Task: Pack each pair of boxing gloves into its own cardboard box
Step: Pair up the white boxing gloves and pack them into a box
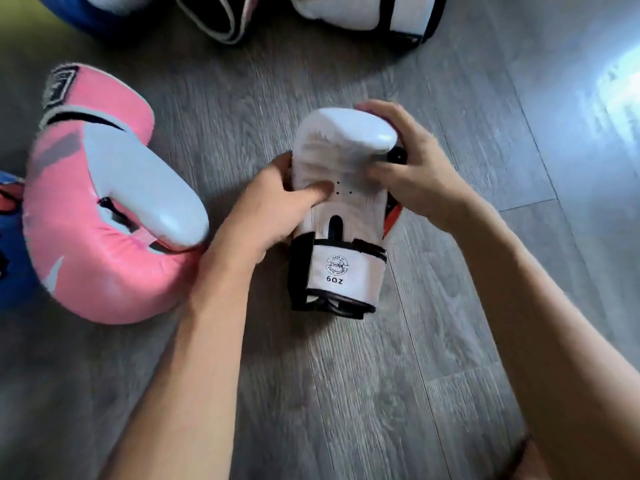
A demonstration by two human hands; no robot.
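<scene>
In the head view, the white glove (341,188) is in the middle of the grey wooden floor (381,375), its palm side up and its cuff, marked 6 OZ, pointing toward the person. Both hands hold it. The left hand (273,209) grips its left side, with the thumb pressed on the palm face and the fingers curled under. The right hand (412,168) wraps its right side near the tip, with the thumb also on the palm face. A black and orange part shows just behind the glove on the right; I cannot tell if this is its partner. I also cannot tell if the cuff rests on the floor or is lifted.

A pink glove (104,220) lies on the floor well to the left. At the far side of the floor, a second white glove (363,12) is partly cut off by the frame, with a black and white cuff (214,19) beside it. No cardboard box is in view.

I judge that the step in hand is gathering the white pair, so the packing is at an early stage. The next move probably calls for bringing the matching glove against this one, and then finding a box, which must be outside the view
</scene>
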